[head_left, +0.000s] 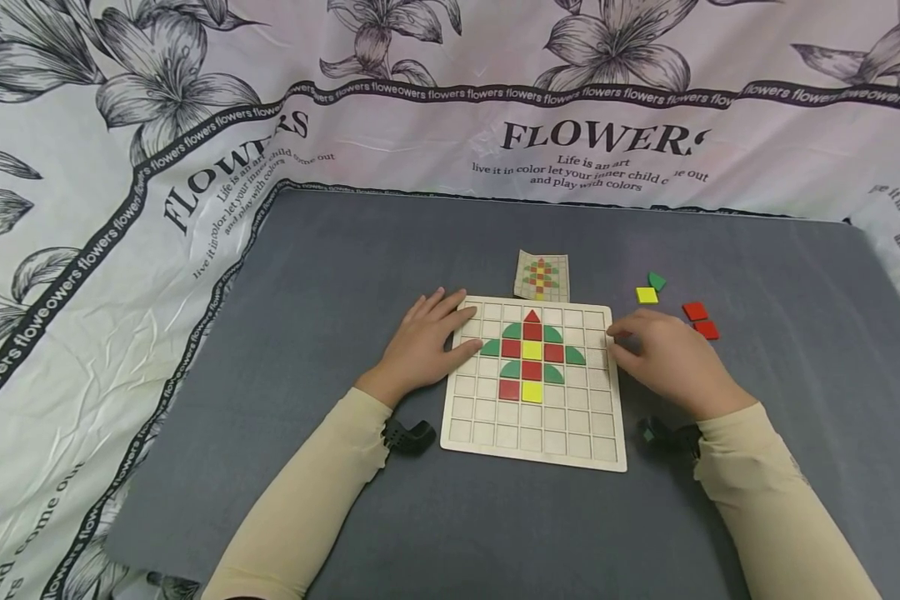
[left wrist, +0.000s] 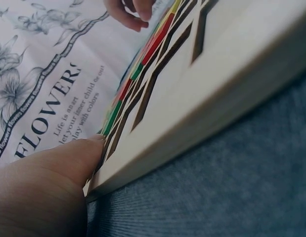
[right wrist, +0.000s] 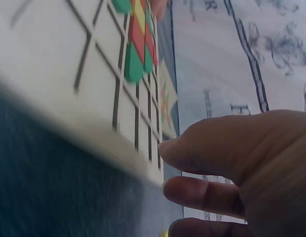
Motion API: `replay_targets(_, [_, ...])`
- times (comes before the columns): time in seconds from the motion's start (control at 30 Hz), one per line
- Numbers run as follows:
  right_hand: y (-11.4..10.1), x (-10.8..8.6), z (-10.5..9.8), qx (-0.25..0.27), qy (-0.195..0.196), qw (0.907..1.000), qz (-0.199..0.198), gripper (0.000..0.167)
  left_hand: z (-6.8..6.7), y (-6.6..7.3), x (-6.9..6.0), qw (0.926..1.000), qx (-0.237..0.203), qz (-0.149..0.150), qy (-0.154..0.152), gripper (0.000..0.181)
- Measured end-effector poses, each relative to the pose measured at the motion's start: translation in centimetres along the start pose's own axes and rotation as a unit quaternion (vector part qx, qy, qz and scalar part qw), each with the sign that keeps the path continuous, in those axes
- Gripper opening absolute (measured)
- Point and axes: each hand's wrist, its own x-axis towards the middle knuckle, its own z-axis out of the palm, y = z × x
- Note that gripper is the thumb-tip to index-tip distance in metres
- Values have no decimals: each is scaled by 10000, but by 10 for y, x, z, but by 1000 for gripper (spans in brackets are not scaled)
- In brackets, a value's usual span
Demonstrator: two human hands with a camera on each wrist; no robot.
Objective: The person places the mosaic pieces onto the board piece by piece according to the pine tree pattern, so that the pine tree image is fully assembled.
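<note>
A pale square grid board (head_left: 495,433) lies flat on the grey table, holding red, yellow and green tiles that form a tree-like figure topped by a red triangle (head_left: 532,317). My left hand (head_left: 423,346) rests at the board's upper left edge, thumb on the board and fingers stretched forward. Beside the right edge is my right hand (head_left: 671,358), its fingers loosely bent. In the right wrist view a gap shows between the thumb (right wrist: 192,148) and the fingers, and I see nothing held there. Whether that thumb touches the board cannot be told.
Behind the board lies a small pattern card (head_left: 543,275) printed with a similar figure. Loose tiles lie to the right: a green one (head_left: 656,282), a yellow square (head_left: 647,295) and two red squares (head_left: 694,311). A flower-printed cloth (head_left: 420,142) borders the grey table (head_left: 360,258).
</note>
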Motion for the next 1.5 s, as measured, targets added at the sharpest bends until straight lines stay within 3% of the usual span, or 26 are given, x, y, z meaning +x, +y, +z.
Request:
replay_targets(0.23, [22, 0, -7, 5, 119, 9992, 374, 22, -1, 0, 0, 10000, 44, -26, 34, 66])
replay_targets(0.5, [45, -5, -18, -48, -60, 9946, 1031, 32, -1, 1, -1, 10000, -8, -38, 26, 66])
replay_targets(0.93, [72, -19, -25, -115, 298, 9825, 1835, 36, 1, 1, 0, 10000, -11, -13, 33, 66])
replay_targets(1.13, [80, -20, -28, -102, 26, 9798, 1995, 37, 2, -1, 0, 10000, -2, 21, 66, 66])
replay_targets(1.5, [83, -20, -25, -48, 16, 9804, 1971, 30, 3, -3, 2, 9999, -6, 86, 80, 67])
